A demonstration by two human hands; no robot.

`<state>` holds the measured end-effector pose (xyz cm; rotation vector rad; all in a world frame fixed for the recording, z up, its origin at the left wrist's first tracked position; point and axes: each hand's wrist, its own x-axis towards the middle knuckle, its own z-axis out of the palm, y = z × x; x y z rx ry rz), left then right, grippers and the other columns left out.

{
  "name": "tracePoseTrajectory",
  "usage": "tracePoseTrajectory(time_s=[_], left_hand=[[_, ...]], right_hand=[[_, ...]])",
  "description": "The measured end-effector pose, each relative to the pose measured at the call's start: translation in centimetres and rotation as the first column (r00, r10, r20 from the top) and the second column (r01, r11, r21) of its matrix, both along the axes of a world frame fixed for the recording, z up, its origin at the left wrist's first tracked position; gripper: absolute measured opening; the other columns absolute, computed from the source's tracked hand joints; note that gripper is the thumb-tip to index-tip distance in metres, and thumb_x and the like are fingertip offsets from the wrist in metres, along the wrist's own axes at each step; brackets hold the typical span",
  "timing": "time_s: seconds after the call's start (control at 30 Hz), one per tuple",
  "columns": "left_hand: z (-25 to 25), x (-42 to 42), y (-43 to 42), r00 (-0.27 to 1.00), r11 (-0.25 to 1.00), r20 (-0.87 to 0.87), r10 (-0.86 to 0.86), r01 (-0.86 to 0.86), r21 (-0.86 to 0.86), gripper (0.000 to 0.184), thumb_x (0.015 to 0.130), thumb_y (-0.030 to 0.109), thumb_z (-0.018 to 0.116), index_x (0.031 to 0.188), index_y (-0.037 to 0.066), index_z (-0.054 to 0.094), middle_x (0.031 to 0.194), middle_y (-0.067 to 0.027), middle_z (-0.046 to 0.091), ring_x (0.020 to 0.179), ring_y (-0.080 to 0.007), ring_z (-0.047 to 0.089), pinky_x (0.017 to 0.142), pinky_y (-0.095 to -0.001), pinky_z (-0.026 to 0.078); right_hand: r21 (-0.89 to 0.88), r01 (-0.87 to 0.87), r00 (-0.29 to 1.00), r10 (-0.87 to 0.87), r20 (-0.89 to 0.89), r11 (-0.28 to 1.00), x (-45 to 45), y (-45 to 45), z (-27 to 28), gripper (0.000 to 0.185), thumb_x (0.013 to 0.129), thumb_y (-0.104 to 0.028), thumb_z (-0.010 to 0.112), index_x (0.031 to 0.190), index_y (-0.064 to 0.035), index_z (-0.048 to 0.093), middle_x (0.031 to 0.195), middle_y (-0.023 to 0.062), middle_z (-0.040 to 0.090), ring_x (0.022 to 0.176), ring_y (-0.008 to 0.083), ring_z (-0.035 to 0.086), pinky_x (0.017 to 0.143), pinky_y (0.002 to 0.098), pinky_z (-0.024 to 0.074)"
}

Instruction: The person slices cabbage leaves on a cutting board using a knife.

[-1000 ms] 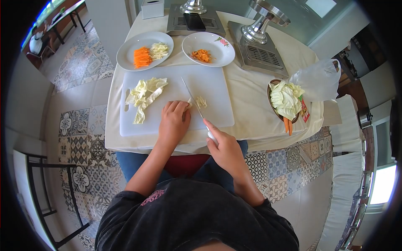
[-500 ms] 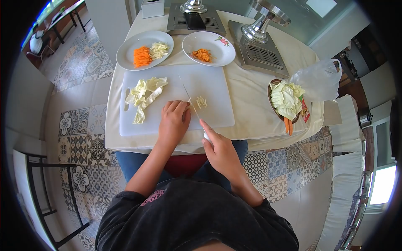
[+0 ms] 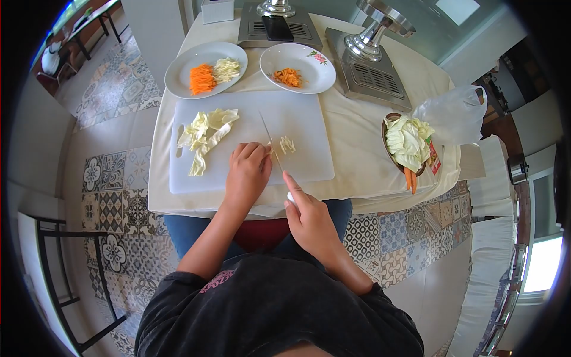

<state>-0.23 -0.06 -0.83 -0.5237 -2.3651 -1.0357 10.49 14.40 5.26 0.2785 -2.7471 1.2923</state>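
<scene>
On the white cutting board (image 3: 238, 110), my left hand (image 3: 247, 166) has its fingers bent together, pressing a small piece of cabbage mostly hidden under the fingertips. My right hand (image 3: 308, 214) grips the white handle of a knife (image 3: 266, 128), index finger stretched along its spine. The blade lies beside my left fingertips. Thin cabbage shreds (image 3: 286, 144) rest just right of the blade. Larger cabbage leaves (image 3: 205, 134) lie at the board's left. Behind the board, one plate (image 3: 176, 77) holds carrot strips (image 3: 202, 80) and cabbage strips (image 3: 226, 70); a flowered plate (image 3: 324, 74) holds orange shavings (image 3: 288, 77).
At the right, a brown bowl (image 3: 386, 152) holds cabbage (image 3: 408, 141) and carrots (image 3: 410, 179), near a plastic bag (image 3: 455, 113). Metal stands (image 3: 372, 71) and a phone (image 3: 277, 28) are at the back. A person (image 3: 51, 59) sits far left.
The knife has shifted slightly left toward my left fingertips, and my right hand has moved a little left and down. My left hand has stayed nearly still.
</scene>
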Motion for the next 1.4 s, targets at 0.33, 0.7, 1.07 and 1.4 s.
tracePoseTrajectory(time_s=[0.33, 0.7, 1.07, 1.4], left_hand=[[0.2, 0.0, 0.0, 1.0, 1.0, 0.01, 0.0, 0.0, 0.0, 0.017, 0.082, 0.004, 0.071, 0.1, 0.004, 0.071, 0.098, -0.0079, 0.069, 0.097, -0.0289, 0.063, 0.088, -0.0414, 0.047], [-0.1, -0.1, 0.1, 1.0, 1.0, 0.003, 0.013, -0.013, 0.021, 0.017, 0.082, 0.005, 0.073, 0.1, 0.004, 0.073, 0.096, -0.0079, 0.07, 0.095, -0.028, 0.063, 0.085, -0.0408, 0.048], [-0.2, -0.1, 0.1, 1.0, 0.999, 0.021, 0.019, -0.02, 0.031, 0.013, 0.084, 0.006, 0.072, 0.097, 0.004, 0.073, 0.097, -0.0075, 0.07, 0.097, -0.0281, 0.063, 0.085, -0.041, 0.047], [0.3, 0.2, 0.1, 0.999, 1.0, 0.041, 0.024, -0.025, 0.016, 0.02, 0.084, 0.005, 0.07, 0.104, 0.006, 0.067, 0.1, -0.0082, 0.069, 0.1, -0.0303, 0.062, 0.088, -0.0425, 0.047]], right_hand=[[0.084, 0.044, 0.995, -0.051, 0.084, 0.995, 0.0, -0.6, -0.5, 0.059, 0.094, -0.002, 0.056, 0.152, -0.0059, 0.041, 0.085, 0.0263, 0.065, 0.074, 0.0412, 0.064, 0.07, 0.0462, 0.0501], [0.0, -0.027, 0.996, 0.027, 0.085, 1.0, 0.6, 0.0, -0.5, 0.061, 0.096, -0.003, 0.053, 0.153, 0.0029, 0.032, 0.079, 0.0253, 0.065, 0.071, 0.0432, 0.063, 0.069, 0.0509, 0.0485], [0.125, 0.031, 0.996, -0.042, 0.08, 0.992, -1.3, -1.8, -1.4, 0.059, 0.095, -0.002, 0.054, 0.151, 0.0032, 0.037, 0.075, 0.0274, 0.063, 0.07, 0.043, 0.063, 0.067, 0.0486, 0.049], [0.149, 0.022, 0.996, -0.035, 0.082, 0.989, -1.2, -1.0, -1.1, 0.059, 0.094, -0.003, 0.056, 0.15, 0.0003, 0.04, 0.077, 0.0246, 0.063, 0.069, 0.0403, 0.062, 0.068, 0.0477, 0.0493]])
